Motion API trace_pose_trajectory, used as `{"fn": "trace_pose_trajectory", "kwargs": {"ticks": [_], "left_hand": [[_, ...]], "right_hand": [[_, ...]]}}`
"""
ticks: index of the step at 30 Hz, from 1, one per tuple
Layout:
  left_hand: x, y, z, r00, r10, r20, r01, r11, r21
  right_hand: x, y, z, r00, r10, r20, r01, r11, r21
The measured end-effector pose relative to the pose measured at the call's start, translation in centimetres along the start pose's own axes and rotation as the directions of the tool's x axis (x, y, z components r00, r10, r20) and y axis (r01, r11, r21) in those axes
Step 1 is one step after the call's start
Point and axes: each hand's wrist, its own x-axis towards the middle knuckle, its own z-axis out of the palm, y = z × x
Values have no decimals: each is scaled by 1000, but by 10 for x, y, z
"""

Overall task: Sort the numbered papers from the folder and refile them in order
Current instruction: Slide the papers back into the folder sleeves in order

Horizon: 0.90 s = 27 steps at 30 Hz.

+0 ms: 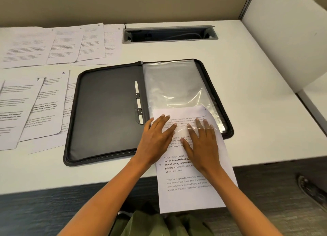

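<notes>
1. The folder (109, 111) lies wide open on the white desk (256, 103), dark cover on the left, clear sleeve (177, 83) on the right.
2. One sheet (192, 191) is partway into the sleeve from the near end. Its top part sits under the plastic, and the rest hangs out over the desk's near edge.
3. The left hand (155, 140) is flat, fingers straight and spread, pressing on the sheet's left side right by the folder's spine. Not gripping anything.
4. The right hand (203, 147) is also flat on the sheet, fingers straight. The fingertips look like they're tucked just under the sleeve's plastic edge, kinda hard to be sure with the glare.
5. The rest of the papers (33, 103) are spread out on the left in two overlapping rows, near and far. You can read a 7 and a 5 in the corners of two near ones; the far row's (53, 44) numbers are too small for me.
6. White strap (138, 103) runs down the left cover near the spine.
7. Cable slot (169, 34) is set in the desk beyond the folder.
</notes>
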Motion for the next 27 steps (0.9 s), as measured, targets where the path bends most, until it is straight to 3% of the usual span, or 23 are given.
{"fn": "trace_pose_trajectory", "kwargs": {"ticks": [7, 13, 19, 22, 24, 27], "left_hand": [[-2, 2, 4, 997, -11, 77, 12, 1000, -5], [0, 5, 3, 998, -32, 48, 33, 999, -18], [1, 5, 8, 996, -37, 77, 38, 999, -9], [1, 3, 12, 992, -61, 113, 62, 998, -6], [2, 1, 13, 987, -70, 147, 72, 997, -12], [4, 1, 15, 982, -61, 180, 64, 998, -15]], "right_hand": [[23, -2, 9, 989, -77, 130, 87, 994, -72], [47, 0, 14, 993, -83, 87, 90, 992, -86], [56, -4, 16, 999, 25, 42, -24, 999, -36], [38, 4, 13, 998, -50, -36, 52, 996, 70], [24, 10, 8, 994, -111, -8, 111, 984, 136], [17, 14, 8, 979, -198, 55, 194, 978, 80]]}}
